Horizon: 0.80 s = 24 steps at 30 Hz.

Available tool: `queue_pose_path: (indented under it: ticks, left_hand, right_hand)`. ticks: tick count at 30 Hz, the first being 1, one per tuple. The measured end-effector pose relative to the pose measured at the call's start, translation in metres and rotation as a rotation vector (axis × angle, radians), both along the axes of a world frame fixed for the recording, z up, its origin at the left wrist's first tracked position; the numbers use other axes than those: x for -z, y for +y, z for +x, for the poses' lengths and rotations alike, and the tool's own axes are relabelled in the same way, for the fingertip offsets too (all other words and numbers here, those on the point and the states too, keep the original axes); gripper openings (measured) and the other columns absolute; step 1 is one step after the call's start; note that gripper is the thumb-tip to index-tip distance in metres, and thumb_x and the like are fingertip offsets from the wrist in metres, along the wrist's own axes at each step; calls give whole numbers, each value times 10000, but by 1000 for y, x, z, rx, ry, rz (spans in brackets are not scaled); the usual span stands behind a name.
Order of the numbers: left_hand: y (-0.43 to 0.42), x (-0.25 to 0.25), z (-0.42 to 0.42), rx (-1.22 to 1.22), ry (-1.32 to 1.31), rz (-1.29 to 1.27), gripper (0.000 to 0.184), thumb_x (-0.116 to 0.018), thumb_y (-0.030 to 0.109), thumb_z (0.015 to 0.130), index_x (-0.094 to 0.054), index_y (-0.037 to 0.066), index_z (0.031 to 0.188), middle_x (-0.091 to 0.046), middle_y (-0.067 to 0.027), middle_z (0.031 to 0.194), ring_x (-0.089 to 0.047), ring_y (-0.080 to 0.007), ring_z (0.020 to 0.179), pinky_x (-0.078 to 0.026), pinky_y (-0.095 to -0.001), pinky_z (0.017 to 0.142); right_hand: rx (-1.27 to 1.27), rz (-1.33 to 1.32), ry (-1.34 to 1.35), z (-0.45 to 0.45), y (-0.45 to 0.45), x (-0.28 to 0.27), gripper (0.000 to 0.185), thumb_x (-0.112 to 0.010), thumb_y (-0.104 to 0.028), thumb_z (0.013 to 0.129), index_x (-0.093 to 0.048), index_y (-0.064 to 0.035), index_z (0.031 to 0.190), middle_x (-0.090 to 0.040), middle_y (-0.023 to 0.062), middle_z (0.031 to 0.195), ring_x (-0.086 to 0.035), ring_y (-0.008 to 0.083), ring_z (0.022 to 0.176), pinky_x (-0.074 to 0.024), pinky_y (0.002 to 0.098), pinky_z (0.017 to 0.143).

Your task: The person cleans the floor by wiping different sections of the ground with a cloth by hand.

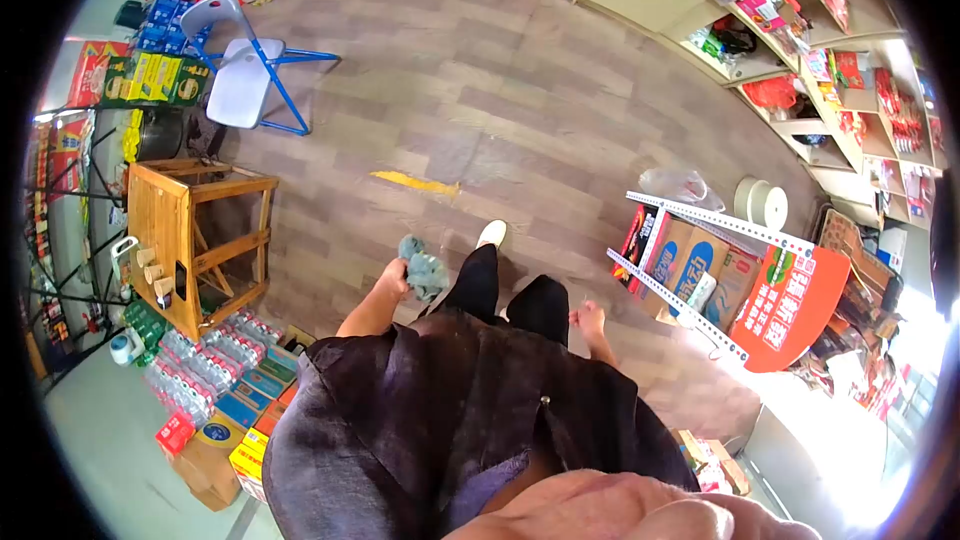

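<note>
My left hand (395,279) is closed around a crumpled grey-blue rag (427,270), which hangs bunched beside my left leg. On the other side, my right hand (588,320) hangs next to my right thigh with loosely bent fingers and nothing visible in it. One white shoe (492,233) shows ahead on the wood-look floor (560,130). A yellow strip (415,183) marks the floor in front of me.
At left stand a wooden table (160,230) with cups and a phone, a folding chair (240,80), and bottled-water packs (205,370). To the right, a metal rack (690,285) holds cartons, and stocked shelves (790,50) line the wall.
</note>
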<state>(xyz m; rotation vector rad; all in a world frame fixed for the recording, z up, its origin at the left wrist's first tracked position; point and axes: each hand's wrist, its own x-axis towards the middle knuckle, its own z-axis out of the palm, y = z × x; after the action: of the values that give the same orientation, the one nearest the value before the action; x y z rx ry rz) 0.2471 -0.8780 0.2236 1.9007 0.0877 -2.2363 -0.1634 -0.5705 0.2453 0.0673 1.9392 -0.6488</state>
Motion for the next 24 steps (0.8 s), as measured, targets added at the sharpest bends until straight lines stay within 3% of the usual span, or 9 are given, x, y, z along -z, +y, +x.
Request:
queue_pose_path:
  ticks: [7, 9, 12, 15, 17, 18, 21, 23, 24]
  left_hand:
    - [-69, -4, -75, 4, 117, -85, 299, -473, 29, 841, -572, 63, 1121, -645, -149, 1028, -632, -314, 938, -508, -542, 855]
    - [-88, -5, -84, 39, 191, -107, 307, -483, 35, 841, -569, 69, 1133, -639, -150, 1053, -627, -311, 962, -506, -540, 859]
    - [-117, -35, -98, 42, 130, -79, 300, -498, 44, 816, -568, 24, 1107, -641, -165, 1035, -624, -341, 955, -501, -535, 863]
    - [-144, -33, -91, 32, 94, -73, 280, -502, 44, 783, -579, -12, 1047, -644, -169, 994, -622, -364, 946, -496, -538, 865]
    - [-161, -36, -84, -12, 17, -41, 280, -490, 41, 780, -580, -7, 1040, -642, -167, 980, -624, -365, 937, -494, -539, 874]
    - [-172, -37, -79, -18, 45, -65, 304, -479, 41, 775, -567, -5, 1062, -639, -159, 994, -628, -363, 918, -498, -538, 869]
    - [-206, -57, -76, -101, -28, -103, 337, -466, 33, 773, -551, 17, 1099, -637, -155, 1009, -629, -353, 917, -513, -532, 847]
    - [-229, -63, -69, -157, -46, -128, 387, -451, 14, 759, -537, 47, 1135, -631, -154, 1018, -625, -351, 923, -526, -529, 824]
    - [-242, -61, -60, -196, -28, -152, 407, -444, 5, 752, -529, 51, 1147, -627, -154, 1018, -622, -354, 929, -528, -532, 818]
  right_hand:
    - [119, -162, -111, -40, -89, -37, 135, -444, -136, 917, -549, -53, 939, -670, 116, 748, -627, 171, 536, -470, 276, 435]
    - [147, -115, -105, -49, -103, -44, 144, -461, -175, 913, -557, -68, 898, -622, 79, 662, -566, 150, 471, -441, 275, 413]
    - [50, -95, -106, -68, -90, -19, 168, -464, -176, 885, -576, -86, 797, -605, 67, 626, -543, 157, 465, -410, 305, 409]
    - [-104, -195, -171, -92, -88, 7, 190, -485, -207, 849, -590, -88, 744, -549, 48, 558, -493, 161, 420, -387, 329, 390]
    - [37, 125, -187, -102, -83, 27, 222, -492, -235, 849, -591, -74, 732, -506, 43, 512, -456, 173, 386, -375, 340, 374]
    - [27, 130, -199, -112, -77, 34, 222, -492, -235, 849, -591, -74, 732, -506, 43, 512, -456, 173, 386, -375, 340, 374]
    - [-391, -192, 37, -133, -94, 34, 237, -520, -241, 842, -575, -63, 697, -507, 54, 510, -469, 185, 387, -380, 343, 374]
    - [-265, 130, -34, -148, -133, 12, 201, -556, -227, 823, -593, -58, 721, -526, 67, 532, -497, 201, 405, -394, 352, 385]
    - [-280, 130, -32, -153, -151, 10, 201, -556, -227, 823, -593, -58, 721, -526, 67, 532, -497, 201, 405, -394, 352, 385]
